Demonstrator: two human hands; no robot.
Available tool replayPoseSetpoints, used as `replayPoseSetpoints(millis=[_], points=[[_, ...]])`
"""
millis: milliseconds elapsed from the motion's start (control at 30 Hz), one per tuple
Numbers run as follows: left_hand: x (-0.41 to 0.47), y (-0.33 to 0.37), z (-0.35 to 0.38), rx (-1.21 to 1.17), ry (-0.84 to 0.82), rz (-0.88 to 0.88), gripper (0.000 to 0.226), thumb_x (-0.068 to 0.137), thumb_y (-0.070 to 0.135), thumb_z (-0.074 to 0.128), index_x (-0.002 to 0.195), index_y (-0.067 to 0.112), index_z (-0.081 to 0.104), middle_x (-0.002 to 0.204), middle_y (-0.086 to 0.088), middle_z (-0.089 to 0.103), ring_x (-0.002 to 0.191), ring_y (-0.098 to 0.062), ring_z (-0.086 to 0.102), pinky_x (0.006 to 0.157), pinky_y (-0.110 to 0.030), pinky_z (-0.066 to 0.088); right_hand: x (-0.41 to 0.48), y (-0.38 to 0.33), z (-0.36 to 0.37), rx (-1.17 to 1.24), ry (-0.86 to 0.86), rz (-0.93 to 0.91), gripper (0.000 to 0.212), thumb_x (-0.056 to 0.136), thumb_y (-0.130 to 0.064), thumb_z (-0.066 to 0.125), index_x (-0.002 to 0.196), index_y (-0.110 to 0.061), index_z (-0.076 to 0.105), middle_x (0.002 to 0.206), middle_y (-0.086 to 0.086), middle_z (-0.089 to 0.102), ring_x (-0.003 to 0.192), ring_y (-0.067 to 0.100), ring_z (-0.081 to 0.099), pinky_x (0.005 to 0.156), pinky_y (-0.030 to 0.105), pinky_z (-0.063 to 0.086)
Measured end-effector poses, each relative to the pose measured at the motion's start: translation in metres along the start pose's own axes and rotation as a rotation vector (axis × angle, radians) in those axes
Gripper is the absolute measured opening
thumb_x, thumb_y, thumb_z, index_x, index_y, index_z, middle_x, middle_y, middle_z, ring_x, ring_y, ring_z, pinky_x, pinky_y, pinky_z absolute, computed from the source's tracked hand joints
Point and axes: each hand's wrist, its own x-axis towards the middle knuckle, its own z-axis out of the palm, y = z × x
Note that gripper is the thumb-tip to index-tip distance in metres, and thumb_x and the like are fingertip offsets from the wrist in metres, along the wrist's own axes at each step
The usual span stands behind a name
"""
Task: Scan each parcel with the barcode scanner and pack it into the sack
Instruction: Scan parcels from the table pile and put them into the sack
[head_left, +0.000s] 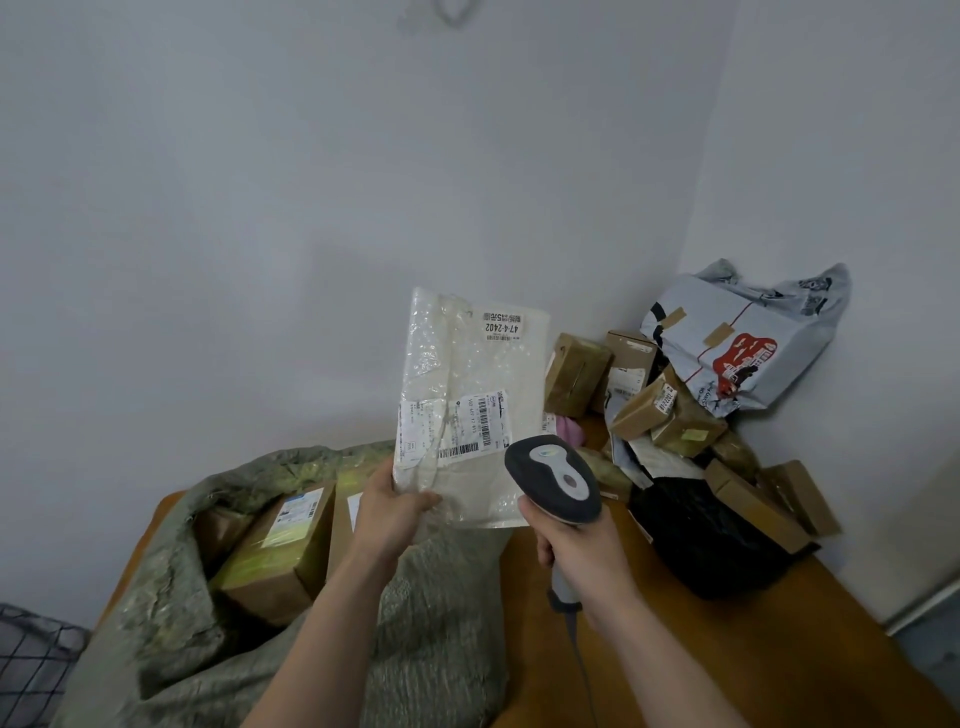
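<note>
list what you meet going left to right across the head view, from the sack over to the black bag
sack → taped box inside it → left hand → bubble-wrap parcel → barcode scanner → black bag

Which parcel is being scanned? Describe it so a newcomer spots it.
Above the wooden corner table, look between the green sack and the parcel heap. The left hand holds it upright facing the scanner: the only white bubble mailer, while its neighbours are brown boxes, a grey bag and a black bag.
</note>
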Motion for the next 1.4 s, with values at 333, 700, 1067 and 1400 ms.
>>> replayPoseSetpoints(millis=[333, 700, 1067, 1400], points=[[-0.005, -0.022, 0.006, -0.024, -0.079, -0.061, 0.059, 0.086, -0.013, 0.067, 0.130, 0.025, 0.058, 0.118, -0.005, 0.074, 0.103, -0.031, 0.073, 0.086, -0.056, 0.061, -0.002, 0.000, -0.005, 0.203, 0.060, 0.007, 0.031, 0.091, -0.025, 0.078, 0.068, -0.010, 0.062, 0.061, 0.011, 0.053, 0.058, 0.021, 0.049, 0.062, 0.030, 0.047], [-0.018, -0.050, 0.016, 0.018, -0.213, -0.101, 0.052, 0.088, -0.008, 0.068, 0.127, 0.027, 0.061, 0.118, 0.006, 0.071, 0.109, -0.019, 0.067, 0.080, -0.035, 0.058, 0.014, -0.011, -0.025, 0.362, 0.129, 0.053, 0.020, 0.089, -0.025, 0.080, 0.083, -0.011, 0.067, 0.062, 0.004, 0.050, 0.054, 0.013, 0.044, 0.052, 0.026, 0.042], [-0.012, -0.057, 0.019, 0.008, -0.225, -0.098, 0.057, 0.088, -0.006, 0.070, 0.135, 0.025, 0.061, 0.124, 0.003, 0.073, 0.116, -0.024, 0.068, 0.099, -0.053, 0.056, 0.010, -0.012, -0.029, 0.341, 0.133, 0.041, 0.025, 0.089, -0.027, 0.080, 0.072, -0.015, 0.065, 0.060, 0.004, 0.051, 0.053, 0.014, 0.045, 0.053, 0.028, 0.042], [-0.011, -0.056, 0.017, -0.039, -0.223, -0.112, 0.054, 0.090, -0.007, 0.067, 0.132, 0.025, 0.060, 0.122, 0.004, 0.072, 0.112, -0.021, 0.068, 0.085, -0.039, 0.059, 0.011, -0.011, -0.023, 0.269, 0.118, 0.002, 0.032, 0.089, -0.028, 0.080, 0.060, -0.026, 0.067, 0.060, 0.005, 0.051, 0.054, 0.015, 0.046, 0.057, 0.032, 0.042]])
